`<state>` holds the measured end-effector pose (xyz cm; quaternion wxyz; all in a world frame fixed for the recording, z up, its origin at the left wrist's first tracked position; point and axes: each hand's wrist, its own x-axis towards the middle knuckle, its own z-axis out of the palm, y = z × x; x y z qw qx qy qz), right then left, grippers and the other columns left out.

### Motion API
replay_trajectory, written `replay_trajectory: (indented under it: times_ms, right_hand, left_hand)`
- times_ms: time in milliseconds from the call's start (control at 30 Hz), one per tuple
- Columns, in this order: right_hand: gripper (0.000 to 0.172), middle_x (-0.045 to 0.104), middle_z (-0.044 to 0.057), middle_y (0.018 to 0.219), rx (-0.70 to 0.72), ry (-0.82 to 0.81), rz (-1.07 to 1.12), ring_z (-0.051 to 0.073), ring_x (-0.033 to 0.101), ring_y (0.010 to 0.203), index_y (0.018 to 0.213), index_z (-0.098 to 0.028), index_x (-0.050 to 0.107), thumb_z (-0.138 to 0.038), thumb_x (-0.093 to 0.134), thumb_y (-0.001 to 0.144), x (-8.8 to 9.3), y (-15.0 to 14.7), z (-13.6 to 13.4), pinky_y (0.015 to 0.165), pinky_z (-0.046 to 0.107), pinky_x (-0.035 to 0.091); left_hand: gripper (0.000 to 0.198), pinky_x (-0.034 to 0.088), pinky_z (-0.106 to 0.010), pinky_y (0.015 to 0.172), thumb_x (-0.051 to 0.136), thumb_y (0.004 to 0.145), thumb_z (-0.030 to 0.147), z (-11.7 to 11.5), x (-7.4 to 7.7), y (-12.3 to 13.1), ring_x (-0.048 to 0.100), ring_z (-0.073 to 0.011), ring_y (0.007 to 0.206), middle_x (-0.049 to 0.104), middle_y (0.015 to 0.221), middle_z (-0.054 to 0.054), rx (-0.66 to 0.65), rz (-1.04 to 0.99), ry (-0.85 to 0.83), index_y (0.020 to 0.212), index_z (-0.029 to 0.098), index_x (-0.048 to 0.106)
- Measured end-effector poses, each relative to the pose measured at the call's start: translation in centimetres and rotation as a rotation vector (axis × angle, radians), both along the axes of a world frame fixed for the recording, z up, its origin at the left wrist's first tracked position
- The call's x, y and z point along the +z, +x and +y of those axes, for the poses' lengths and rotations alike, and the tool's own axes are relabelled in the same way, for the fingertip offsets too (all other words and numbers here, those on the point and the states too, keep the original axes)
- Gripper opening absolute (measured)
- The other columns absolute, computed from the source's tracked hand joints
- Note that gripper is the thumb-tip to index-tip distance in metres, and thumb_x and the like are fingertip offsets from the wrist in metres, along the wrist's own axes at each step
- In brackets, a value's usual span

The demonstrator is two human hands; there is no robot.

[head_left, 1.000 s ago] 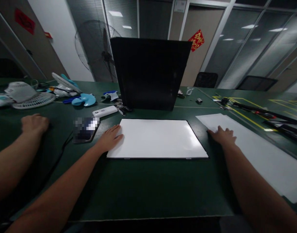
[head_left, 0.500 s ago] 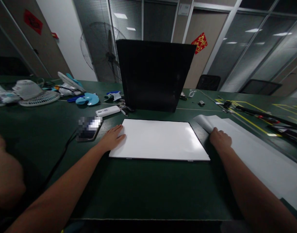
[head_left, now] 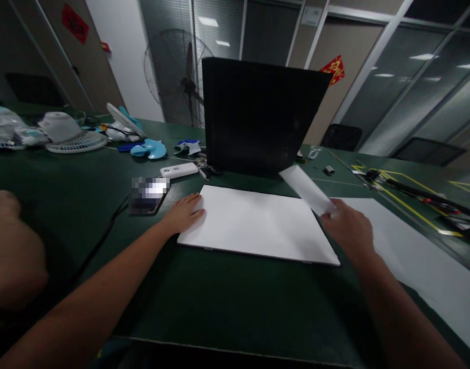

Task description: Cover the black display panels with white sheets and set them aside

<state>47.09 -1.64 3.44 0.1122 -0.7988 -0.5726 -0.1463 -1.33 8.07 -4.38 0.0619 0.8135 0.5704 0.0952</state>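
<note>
A thin white panel with a dark edge (head_left: 254, 225) lies flat on the green table. My left hand (head_left: 184, 212) rests on its left edge, fingers stretched and thumb on the white face. My right hand (head_left: 350, 228) is closed on the edge of a white sheet (head_left: 302, 187), whose raised end reaches over the panel's far right corner. More white sheet (head_left: 423, 261) lies on the table under and beyond my right forearm; whether it is one piece with the raised part I cannot tell.
A dark upright screen-like board (head_left: 263, 115) stands behind the panel. Left of it lie a phone (head_left: 148, 197) with a cable, a white handheld device (head_left: 179, 170), blue fan blades (head_left: 150, 149) and fan parts (head_left: 77, 138). A person's blurred body part (head_left: 14, 251) shows at the left edge.
My right hand has lifted the sheet's edge and brought it left, over the panel's right side. The left hand stays on the panel. The view has turned slightly left.
</note>
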Motion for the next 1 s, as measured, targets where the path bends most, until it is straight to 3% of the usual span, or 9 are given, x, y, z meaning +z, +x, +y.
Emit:
replay_trajectory:
  times_ms: [233, 400, 533, 600, 700, 833, 900, 1000]
  right_hand:
    - [0.056, 0.074, 0.01, 0.136, 0.584, -0.215, -0.01, 0.029, 0.075, 0.102, 0.147, -0.026, 0.065, -0.037, 0.055, 0.094, -1.4, -8.5, -2.1, 0.09, 0.043, 0.059]
    - [0.045, 0.076, 0.009, 0.13, 0.8, -0.299, 0.032, 0.028, 0.072, 0.114, 0.134, -0.024, 0.074, -0.04, 0.053, 0.098, -1.7, -11.3, -3.7, 0.095, 0.042, 0.058]
    - [0.049, 0.074, 0.007, 0.135, 0.912, -0.304, 0.161, 0.027, 0.07, 0.119, 0.139, -0.026, 0.072, -0.051, 0.05, 0.103, -1.5, -10.8, -3.5, 0.103, 0.045, 0.056]
    - [0.05, 0.073, 0.009, 0.137, 0.796, -0.224, 0.188, 0.028, 0.069, 0.122, 0.139, -0.025, 0.071, -0.052, 0.048, 0.104, -1.7, -9.1, -2.4, 0.108, 0.048, 0.054]
    - [0.057, 0.069, 0.017, 0.141, 0.452, -0.104, 0.076, 0.034, 0.063, 0.131, 0.143, -0.017, 0.067, -0.052, 0.043, 0.106, -2.5, -4.6, 0.0, 0.115, 0.053, 0.047]
    - [0.077, 0.066, 0.028, 0.14, 0.063, -0.214, 0.038, 0.04, 0.064, 0.131, 0.152, -0.005, 0.055, -0.062, 0.039, 0.103, -4.0, 2.5, 2.4, 0.112, 0.054, 0.048]
    - [0.082, 0.067, 0.028, 0.138, -0.025, -0.294, 0.091, 0.041, 0.066, 0.127, 0.154, -0.006, 0.053, -0.068, 0.036, 0.102, -4.5, 4.8, 2.9, 0.107, 0.054, 0.051]
    - [0.086, 0.068, 0.026, 0.139, -0.043, -0.358, 0.116, 0.042, 0.067, 0.125, 0.154, -0.01, 0.054, -0.073, 0.033, 0.1, -4.9, 5.6, 3.2, 0.104, 0.056, 0.053]
  left_hand:
    - [0.077, 0.028, -0.053, 0.13, 0.037, 0.102, 0.057, -0.1, 0.2, 0.0, 0.034, -0.0342, 0.16, 0.037, 0.172, -0.017, 0.004, -0.02, 0.0, 0.163, 0.01, 0.042]
    - [0.074, 0.027, -0.054, 0.13, 0.037, 0.103, 0.055, -0.1, 0.2, 0.0, 0.033, -0.0338, 0.161, 0.037, 0.172, -0.017, 0.005, -0.028, -0.003, 0.164, 0.013, 0.041]
    - [0.075, 0.027, -0.052, 0.13, 0.036, 0.103, 0.055, -0.1, 0.0, 0.0, 0.033, -0.0335, 0.16, 0.037, 0.172, -0.018, -0.01, -0.016, 0.0, 0.164, 0.01, 0.041]
    - [0.075, 0.027, -0.053, 0.13, 0.036, 0.103, 0.055, 0.0, -0.1, 0.0, 0.034, -0.0338, 0.16, 0.037, 0.172, -0.018, -0.012, -0.019, 0.004, 0.163, 0.009, 0.041]
    - [0.075, 0.028, -0.053, 0.129, 0.038, 0.103, 0.054, 0.0, -0.1, 0.0, 0.035, -0.0342, 0.16, 0.037, 0.172, -0.018, -0.013, -0.027, 0.01, 0.163, 0.01, 0.042]
    - [0.075, 0.027, -0.053, 0.13, 0.036, 0.103, 0.054, -0.1, 0.1, 0.0, 0.033, -0.0336, 0.16, 0.036, 0.173, -0.018, -0.005, -0.021, -0.006, 0.164, 0.01, 0.04]
    - [0.074, 0.027, -0.053, 0.129, 0.035, 0.103, 0.055, -0.1, 0.1, 0.0, 0.032, -0.033, 0.161, 0.036, 0.173, -0.017, -0.006, -0.021, -0.011, 0.164, 0.012, 0.04]
    - [0.075, 0.027, -0.054, 0.129, 0.035, 0.103, 0.055, -0.1, 0.1, -0.1, 0.032, -0.0327, 0.161, 0.035, 0.173, -0.017, -0.01, -0.02, -0.015, 0.164, 0.012, 0.039]
